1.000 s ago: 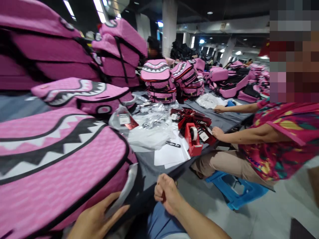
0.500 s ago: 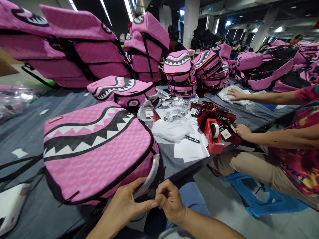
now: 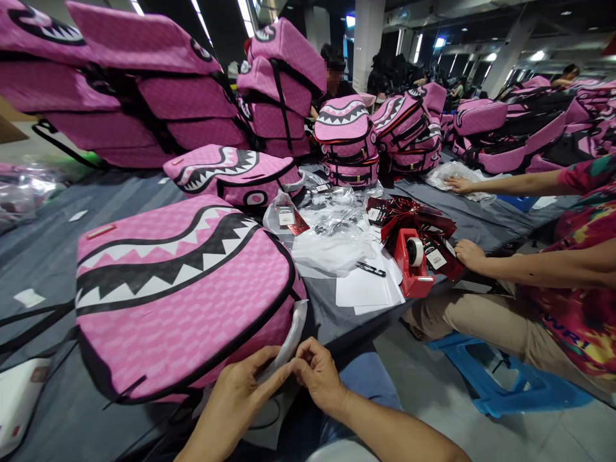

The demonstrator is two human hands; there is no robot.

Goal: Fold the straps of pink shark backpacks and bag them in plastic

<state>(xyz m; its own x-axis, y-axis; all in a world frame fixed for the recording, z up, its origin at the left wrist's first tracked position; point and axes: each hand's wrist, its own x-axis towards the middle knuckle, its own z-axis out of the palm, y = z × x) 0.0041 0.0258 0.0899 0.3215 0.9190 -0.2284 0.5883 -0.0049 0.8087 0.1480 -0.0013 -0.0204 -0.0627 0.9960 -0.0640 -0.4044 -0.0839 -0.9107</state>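
A pink backpack (image 3: 192, 308) with a black-and-white shark-mouth print lies on the table before me, its top end toward my hands. Its carry handle (image 3: 295, 330) is covered in whitish film. My left hand (image 3: 240, 388) is closed around the lower part of this handle, with the thumb stretched to the right. Against that thumb tip, my right hand (image 3: 321, 378) is pinched closed beside the handle. Whatever lies between its fingertips is too small or hidden to make out.
A red tape dispenser (image 3: 412, 266), white paper sheets (image 3: 363, 292), black snips (image 3: 371, 269), red-and-black hang tags (image 3: 409, 215) and clear plastic bags (image 3: 332, 234) lie to the right. Another backpack (image 3: 235, 170) lies behind. A co-worker's hand (image 3: 469, 255) rests at the table edge.
My right hand has moved slightly up and left, closer to the handle. My left thumb has risen with it. The co-worker's far hand has come down onto a plastic bag.
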